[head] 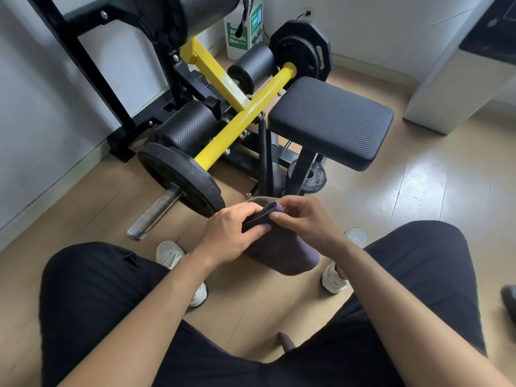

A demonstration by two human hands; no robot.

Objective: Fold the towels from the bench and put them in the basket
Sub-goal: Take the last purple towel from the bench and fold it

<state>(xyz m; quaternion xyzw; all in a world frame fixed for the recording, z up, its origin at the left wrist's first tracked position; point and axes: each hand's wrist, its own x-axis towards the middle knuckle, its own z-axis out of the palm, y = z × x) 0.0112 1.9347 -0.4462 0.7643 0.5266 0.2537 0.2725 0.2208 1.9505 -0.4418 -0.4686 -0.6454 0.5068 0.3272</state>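
**A:** Where is the towel right now?

**B:** In front of me, off the floor, out between my knees. It's a dark purple-grey towel (282, 247). Both my hands are on its upper end, and the rest hangs down in a rounded fold between my white trainers (169, 254).

**A:** How are you holding it?

**B:** My left hand (234, 230) is curled round the folded edge, fingers over the top and thumb against the near side. My right hand (304, 219) pinches the cloth just beside it, thumb and fingertips closed on the top corner. The two hands nearly touch.

**A:** And the bench?

**B:** The black padded bench seat (329, 121) is ahead of me and a little to the right, well apart from the towel. To its left runs a yellow bar (243, 118). It has a black weight plate (178, 180) on its near end, close to my left hand. A smaller plate (315, 177) lies on the wooden floor (418, 191) under the seat.

**A:** And you?

**B:** My legs, in black fabric, spread to either side at the bottom of the view.
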